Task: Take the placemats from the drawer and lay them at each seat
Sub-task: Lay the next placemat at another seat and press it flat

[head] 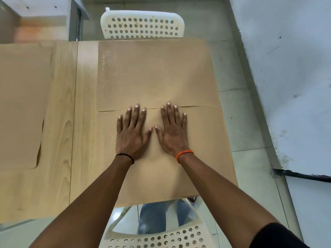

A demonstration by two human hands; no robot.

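Note:
A tan textured placemat (206, 149) lies on the near side of the wooden table (59, 122), in front of me. My left hand (131, 132) and my right hand (172, 129) press flat on it side by side, fingers straight and spread, fingertips at its far edge. A second tan placemat (154, 72) lies just beyond, at the far seat, its near edge touching the first one. A third placemat (19, 108) covers the left part of the table, one near corner lifted slightly.
A white perforated chair (142, 24) stands at the far side of the table. Another white perforated chair (161, 237) is right below me at the near edge. Tiled floor (238, 122) and a pale wall (290, 68) run along the right.

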